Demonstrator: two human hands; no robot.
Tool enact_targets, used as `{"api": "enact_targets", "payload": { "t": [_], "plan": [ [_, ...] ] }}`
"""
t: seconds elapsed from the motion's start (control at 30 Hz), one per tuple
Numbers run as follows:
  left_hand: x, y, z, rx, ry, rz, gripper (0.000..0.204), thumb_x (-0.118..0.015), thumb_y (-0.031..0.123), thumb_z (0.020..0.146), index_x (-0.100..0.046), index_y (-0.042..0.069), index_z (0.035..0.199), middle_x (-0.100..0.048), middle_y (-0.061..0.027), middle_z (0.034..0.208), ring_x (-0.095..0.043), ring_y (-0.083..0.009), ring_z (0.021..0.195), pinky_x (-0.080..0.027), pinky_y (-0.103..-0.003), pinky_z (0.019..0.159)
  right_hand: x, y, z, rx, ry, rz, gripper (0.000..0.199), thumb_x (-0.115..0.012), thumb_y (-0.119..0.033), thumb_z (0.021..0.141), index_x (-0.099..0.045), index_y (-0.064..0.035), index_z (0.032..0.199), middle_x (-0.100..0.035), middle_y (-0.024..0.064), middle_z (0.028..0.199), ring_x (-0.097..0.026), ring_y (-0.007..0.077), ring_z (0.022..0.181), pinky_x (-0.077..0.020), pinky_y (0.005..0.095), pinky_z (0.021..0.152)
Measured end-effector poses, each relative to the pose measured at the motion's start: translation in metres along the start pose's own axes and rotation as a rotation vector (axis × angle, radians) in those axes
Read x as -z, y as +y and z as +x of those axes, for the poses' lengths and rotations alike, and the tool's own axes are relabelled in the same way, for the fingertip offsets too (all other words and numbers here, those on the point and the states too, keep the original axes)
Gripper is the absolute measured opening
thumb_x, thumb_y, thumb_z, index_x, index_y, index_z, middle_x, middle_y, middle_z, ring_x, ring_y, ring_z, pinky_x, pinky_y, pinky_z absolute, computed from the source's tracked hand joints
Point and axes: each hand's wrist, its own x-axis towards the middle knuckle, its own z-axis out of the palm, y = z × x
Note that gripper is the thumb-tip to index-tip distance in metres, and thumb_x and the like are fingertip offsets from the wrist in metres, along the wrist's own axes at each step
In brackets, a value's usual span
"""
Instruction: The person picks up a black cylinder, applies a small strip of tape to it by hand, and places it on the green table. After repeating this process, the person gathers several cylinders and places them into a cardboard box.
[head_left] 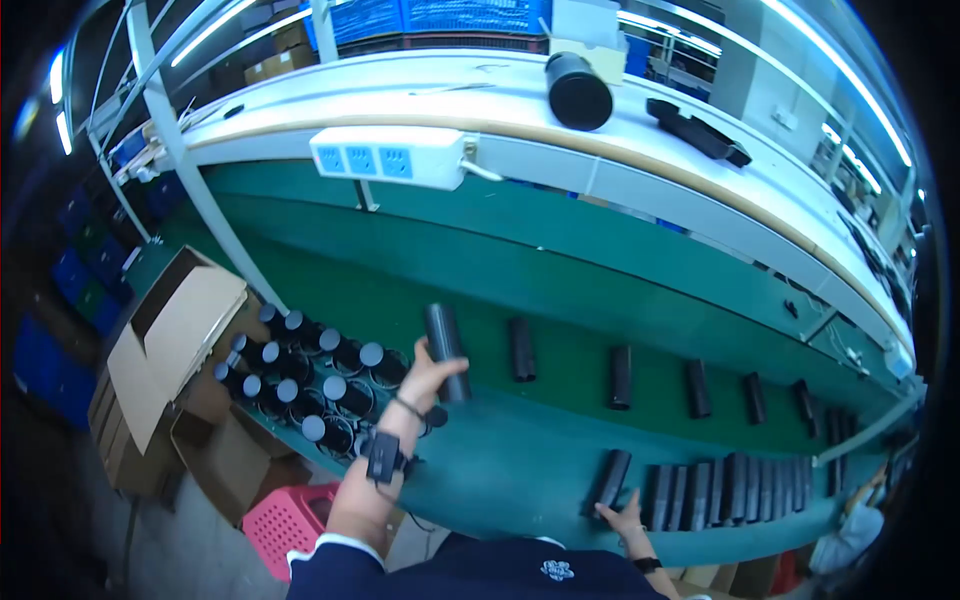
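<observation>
My left hand [428, 376] is closed around a black tube [443, 332] and holds it tilted over the green bench top, a little right of the grouped cylinders. At the near edge, my right hand [624, 518] grips another black tube [614, 474], which leans to the right. Just right of that hand, several black tubes [735, 488] stand side by side in a tight row. Farther back, a spaced line of similar tubes includes one [522, 350] closest to my left hand. Several black cylinders with grey round tops [336, 428] crowd the bench's left end.
Open cardboard boxes [190, 325] and a pink plastic stool [285, 525] stand at the left. Above the green bench [480, 490] runs a white shelf [480, 95] with a power strip [385, 157] on its front. A large black cylinder [582, 95] lies up there.
</observation>
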Motion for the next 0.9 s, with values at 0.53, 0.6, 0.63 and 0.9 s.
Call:
{"api": "enact_targets", "payload": {
  "t": [0.53, 0.6, 0.63, 0.9],
  "plan": [
    [0.086, -0.052, 0.202, 0.223, 0.742, 0.99, 0.076, -0.078, 0.029, 0.071, -0.03, 0.008, 0.125, -0.054, -0.0247, 0.12, -0.058, -0.0414, 0.11, -0.051, -0.05, 0.09, 0.034, -0.05, -0.054, -0.073, -0.34, 0.619, 0.046, -0.05, -0.013, 0.093, -0.037, -0.0065, 0.136, -0.064, 0.0141, 0.108, -0.068, 0.0286, 0.081, -0.0572, 0.0347, 0.065],
    [0.096, -0.077, 0.204, 0.169, 0.725, 1.053, 0.075, -0.077, 0.032, 0.073, -0.029, 0.01, 0.126, -0.051, -0.0243, 0.125, -0.058, -0.0415, 0.109, -0.051, -0.051, 0.089, 0.035, -0.061, -0.057, -0.104, -0.328, 0.681, 0.044, -0.05, -0.014, 0.094, -0.038, -0.0059, 0.135, -0.063, 0.0149, 0.111, -0.068, 0.0295, 0.084, -0.0574, 0.0356, 0.068],
    [0.093, -0.084, 0.206, 0.211, 0.706, 1.066, 0.075, -0.077, 0.033, 0.074, -0.03, 0.011, 0.128, -0.051, -0.0217, 0.126, -0.056, -0.0403, 0.112, -0.049, -0.052, 0.09, 0.034, -0.066, -0.055, -0.101, -0.353, 0.709, 0.043, -0.05, -0.014, 0.094, -0.038, -0.0054, 0.135, -0.062, 0.0152, 0.112, -0.068, 0.0298, 0.087, -0.0575, 0.0359, 0.069],
    [0.02, -0.063, 0.191, -0.252, 0.702, 1.434, 0.058, -0.075, 0.039, 0.073, -0.056, 0.009, 0.118, -0.058, -0.0165, 0.114, -0.057, -0.0374, 0.106, -0.051, -0.049, 0.081, 0.019, -0.155, -0.029, 0.225, -0.412, 0.523, 0.073, -0.061, -0.014, 0.089, -0.022, -0.0072, 0.15, -0.057, 0.0063, 0.12, -0.059, 0.0167, 0.099, -0.0528, 0.0289, 0.075]
  ]
}}
